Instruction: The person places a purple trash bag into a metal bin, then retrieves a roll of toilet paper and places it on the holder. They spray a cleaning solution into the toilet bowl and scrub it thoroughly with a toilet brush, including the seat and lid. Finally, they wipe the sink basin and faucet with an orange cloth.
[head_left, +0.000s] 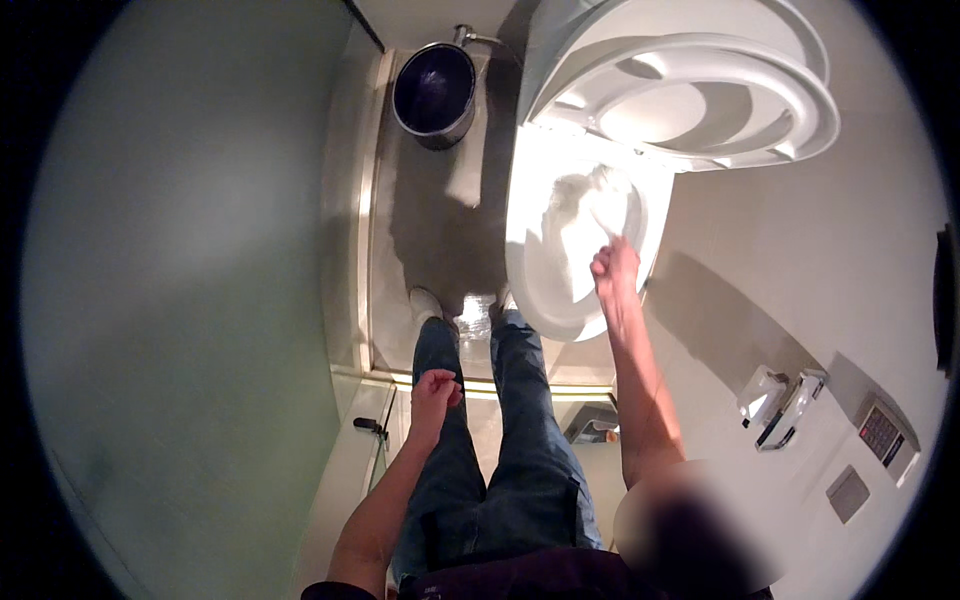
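The white toilet [565,310] stands in front of me with its seat [815,115] and lid raised. My right hand [616,262] reaches over the bowl, its fingers wrapped round the handle of a white toilet brush [606,216]. The brush's head points down into the bowl [550,225], where glare blurs its outline. In front of my left thigh, my left hand [435,392] hangs with its fingers loosely curled, and nothing shows in it.
A dark bucket [437,138] sits on the floor left of the toilet, beneath a wall tap [463,36]. Frosted glass [180,250] borders the left side. A paper holder [790,410] and a control panel [885,435] are on the right wall. A raised sill [480,386] crosses the floor behind my feet.
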